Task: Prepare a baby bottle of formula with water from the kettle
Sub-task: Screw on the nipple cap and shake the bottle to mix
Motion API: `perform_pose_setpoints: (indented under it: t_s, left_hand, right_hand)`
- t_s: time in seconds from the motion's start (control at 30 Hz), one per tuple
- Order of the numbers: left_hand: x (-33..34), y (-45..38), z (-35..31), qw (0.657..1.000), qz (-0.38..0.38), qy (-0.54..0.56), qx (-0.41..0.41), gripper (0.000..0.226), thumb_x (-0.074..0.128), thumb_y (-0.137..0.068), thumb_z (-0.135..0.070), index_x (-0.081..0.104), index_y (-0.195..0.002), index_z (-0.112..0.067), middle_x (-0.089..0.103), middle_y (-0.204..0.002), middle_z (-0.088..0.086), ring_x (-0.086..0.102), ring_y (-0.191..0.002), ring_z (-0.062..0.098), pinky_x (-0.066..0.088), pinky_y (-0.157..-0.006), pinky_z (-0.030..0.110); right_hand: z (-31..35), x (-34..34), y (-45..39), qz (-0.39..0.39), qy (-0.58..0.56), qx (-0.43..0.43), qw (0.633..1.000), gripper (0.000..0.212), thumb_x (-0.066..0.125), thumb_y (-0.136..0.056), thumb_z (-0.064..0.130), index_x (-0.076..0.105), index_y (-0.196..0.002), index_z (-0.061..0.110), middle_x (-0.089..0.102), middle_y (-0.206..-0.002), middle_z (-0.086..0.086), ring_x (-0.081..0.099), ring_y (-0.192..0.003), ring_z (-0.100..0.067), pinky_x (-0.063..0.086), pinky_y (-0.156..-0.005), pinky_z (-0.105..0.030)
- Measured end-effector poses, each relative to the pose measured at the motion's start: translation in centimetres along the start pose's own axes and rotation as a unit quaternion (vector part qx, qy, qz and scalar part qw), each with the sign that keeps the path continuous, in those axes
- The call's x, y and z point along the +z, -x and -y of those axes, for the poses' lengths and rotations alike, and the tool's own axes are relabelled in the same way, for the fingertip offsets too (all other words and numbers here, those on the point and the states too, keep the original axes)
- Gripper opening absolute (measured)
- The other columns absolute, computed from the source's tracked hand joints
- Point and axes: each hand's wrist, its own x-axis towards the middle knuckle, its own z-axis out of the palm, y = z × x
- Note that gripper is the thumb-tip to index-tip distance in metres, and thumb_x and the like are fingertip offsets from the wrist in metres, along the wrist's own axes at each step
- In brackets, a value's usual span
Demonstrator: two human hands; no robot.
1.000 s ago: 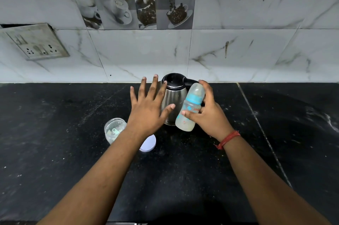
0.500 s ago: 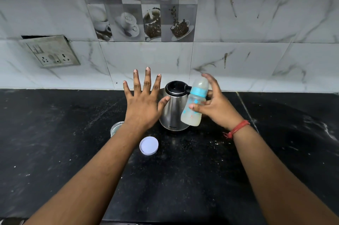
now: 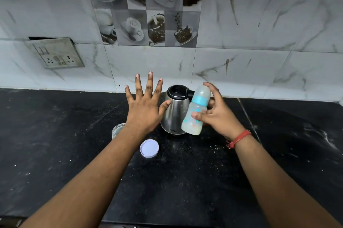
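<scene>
My left wrist covers most of the glass jar [image 3: 117,130]; the bottle [image 3: 194,114] hides the kettle's [image 3: 173,110] handle.

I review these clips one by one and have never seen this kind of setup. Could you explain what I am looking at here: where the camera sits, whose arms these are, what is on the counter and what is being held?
There is no machine here. The camera is worn on a person's head and looks forward and down, so the two forearms reaching in from the bottom are that person's own.

The right hand, with a red thread on its wrist, grips a baby bottle with a blue collar, tilted and holding pale cloudy liquid. The left hand is open with fingers spread and holds nothing; its thumb is at the side of the steel kettle.

The kettle stands on a black stone counter near the tiled wall. In front of it lies a round white lid, and a small clear jar shows partly behind the left wrist. A socket plate is on the wall.
</scene>
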Motion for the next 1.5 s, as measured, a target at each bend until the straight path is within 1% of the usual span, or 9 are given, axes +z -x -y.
perform_pose_setpoints:
  t_s: [0.17, 0.57, 0.73, 0.87, 1.0, 1.13, 1.3, 1.43, 1.5]
  left_hand:
    - [0.2, -0.2, 0.1, 1.0, 0.001, -0.001, -0.005, 0.08, -0.007, -0.093, -0.074, -0.01, -0.162, -0.032, -0.029, -0.168, -0.001, -0.031, -0.152, 0.035, -0.007, -0.121, 0.069]
    - [0.5, -0.4, -0.4, 1.0, 0.002, 0.006, 0.0, 0.085, -0.016, -0.088, -0.077, -0.011, -0.162, -0.034, -0.03, -0.167, -0.001, -0.032, -0.152, 0.034, -0.006, -0.121, 0.069]
    - [0.7, -0.4, -0.2, 1.0, 0.012, -0.001, 0.0, 0.086, -0.016, -0.087, -0.077, -0.011, -0.161, -0.034, -0.029, -0.167, -0.001, -0.032, -0.152, 0.034, -0.005, -0.121, 0.07]
    - [0.9, -0.6, -0.2, 1.0, 0.008, 0.003, 0.003, 0.084, -0.011, -0.09, -0.077, -0.007, -0.162, -0.033, -0.027, -0.168, -0.001, -0.031, -0.152, 0.034, -0.005, -0.121, 0.07]
    - [0.8, -0.9, -0.5, 1.0, 0.007, 0.006, 0.001, 0.082, -0.006, -0.092, -0.075, -0.008, -0.162, -0.033, -0.027, -0.168, -0.001, -0.031, -0.152, 0.034, -0.007, -0.121, 0.069]
    - [0.8, -1.2, -0.5, 1.0, 0.004, 0.004, 0.004, 0.082, -0.005, -0.092, -0.074, -0.009, -0.162, -0.032, -0.028, -0.168, -0.001, -0.03, -0.152, 0.036, -0.007, -0.121, 0.069]
    - [0.7, -1.5, -0.6, 1.0, 0.003, 0.003, 0.0, 0.083, -0.007, -0.091, -0.075, -0.009, -0.162, -0.031, -0.027, -0.169, 0.001, -0.029, -0.152, 0.037, -0.006, -0.121, 0.07]
    - [0.6, -1.7, -0.8, 1.0, -0.001, 0.001, 0.003, 0.083, -0.004, -0.092, -0.074, -0.008, -0.162, -0.031, -0.026, -0.169, 0.001, -0.027, -0.153, 0.037, -0.004, -0.12, 0.07]
    - [0.5, -1.8, -0.8, 1.0, -0.002, 0.006, 0.001, 0.082, -0.004, -0.093, -0.075, -0.009, -0.162, -0.031, -0.026, -0.169, 0.001, -0.028, -0.153, 0.037, -0.005, -0.121, 0.07]
  right_hand:
    - [0.5, 0.1, 0.1, -0.211, -0.104, -0.03, 0.972, 0.086, 0.077, -0.086, 0.01, 0.025, -0.143, 0.046, 0.063, -0.119, -0.006, 0.071, -0.1, -0.016, 0.061, -0.083, -0.047]
    - [0.5, 2.5, -0.7, -0.093, 0.036, 0.014, 0.995, 0.09, 0.083, -0.08, 0.013, 0.032, -0.145, 0.048, 0.067, -0.112, 0.001, 0.071, -0.091, -0.011, 0.062, -0.085, -0.039]
    - [1.2, 1.0, -1.6, -0.304, -0.141, 0.001, 0.942, 0.085, 0.076, -0.087, 0.019, 0.02, -0.147, 0.043, 0.063, -0.118, -0.002, 0.072, -0.097, -0.018, 0.062, -0.077, -0.05]
    - [0.5, 1.7, -1.3, -0.127, 0.008, 0.047, 0.991, 0.088, 0.083, -0.08, 0.017, 0.031, -0.143, 0.052, 0.066, -0.117, -0.007, 0.072, -0.099, -0.024, 0.063, -0.076, -0.044]
    - [1.2, 0.8, -1.9, -0.3, -0.169, 0.01, 0.939, 0.085, 0.075, -0.089, 0.014, 0.021, -0.15, 0.038, 0.062, -0.119, -0.002, 0.072, -0.094, -0.012, 0.063, -0.074, -0.047]
    - [0.3, 1.5, -1.9, -0.142, -0.019, 0.053, 0.988, 0.087, 0.081, -0.082, 0.015, 0.03, -0.145, 0.048, 0.068, -0.117, -0.007, 0.073, -0.096, -0.021, 0.063, -0.076, -0.048]
    - [1.7, 0.4, -2.2, -0.309, -0.155, 0.006, 0.938, 0.084, 0.074, -0.09, 0.014, 0.02, -0.15, 0.037, 0.061, -0.124, -0.007, 0.071, -0.098, -0.018, 0.063, -0.071, -0.042]
    - [0.9, 1.1, -2.1, -0.065, -0.015, 0.082, 0.994, 0.085, 0.077, -0.086, 0.007, 0.031, -0.146, 0.046, 0.067, -0.12, -0.011, 0.072, -0.097, -0.022, 0.063, -0.066, -0.041]
    - [1.5, 0.5, -2.4, -0.15, -0.091, 0.059, 0.983, 0.072, 0.075, -0.087, 0.008, 0.037, -0.135, 0.046, 0.067, -0.118, -0.011, 0.072, -0.099, -0.023, 0.063, -0.067, -0.043]
